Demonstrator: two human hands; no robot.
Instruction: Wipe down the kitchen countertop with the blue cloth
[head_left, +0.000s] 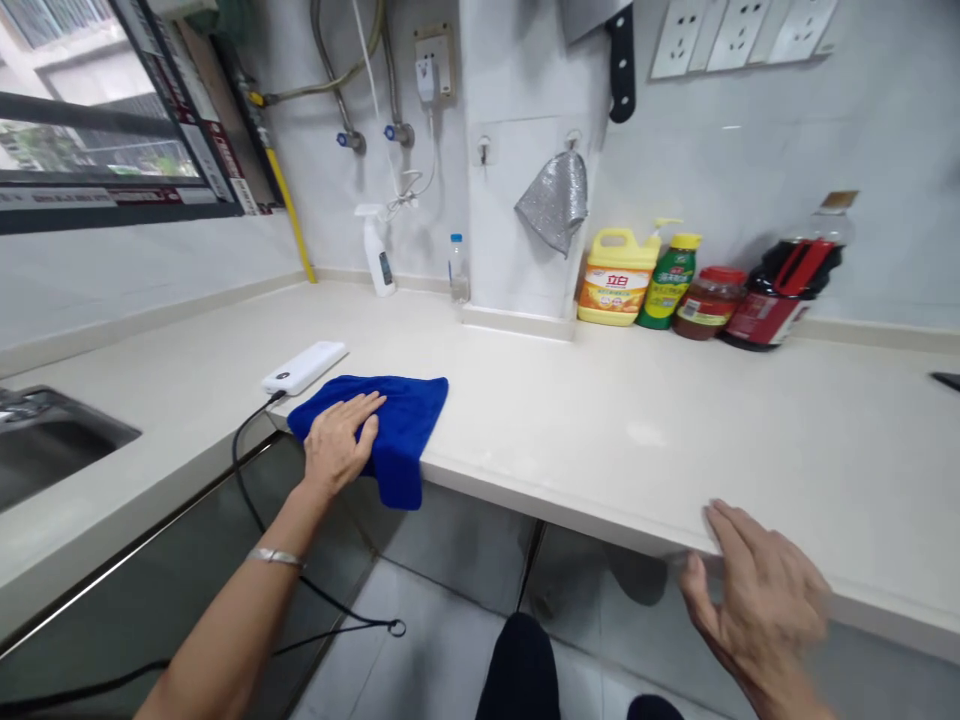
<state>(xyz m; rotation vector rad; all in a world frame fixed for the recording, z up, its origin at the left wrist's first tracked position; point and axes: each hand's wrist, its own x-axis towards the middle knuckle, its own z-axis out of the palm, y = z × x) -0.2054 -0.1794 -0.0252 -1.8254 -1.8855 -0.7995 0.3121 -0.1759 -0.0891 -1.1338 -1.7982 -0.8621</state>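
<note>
Soft matt cloth (409, 405), smooth glossy countertop (570, 420)

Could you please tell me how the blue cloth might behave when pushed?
The cloth is probably floppy, since its near end droops off the counter. Looking thin, it is likely light, and may bunch under the left hand.

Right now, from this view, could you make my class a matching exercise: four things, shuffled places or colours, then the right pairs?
Things
1. Cloth
2. Power bank
3. Green bottle
4. Right hand

Places or colours
A. Between the yellow jug and the jar
B. Empty, at the counter's front edge
C. Blue, under the left hand
D. White, cable at one end

Pairs: 1-C, 2-D, 3-A, 4-B
</note>
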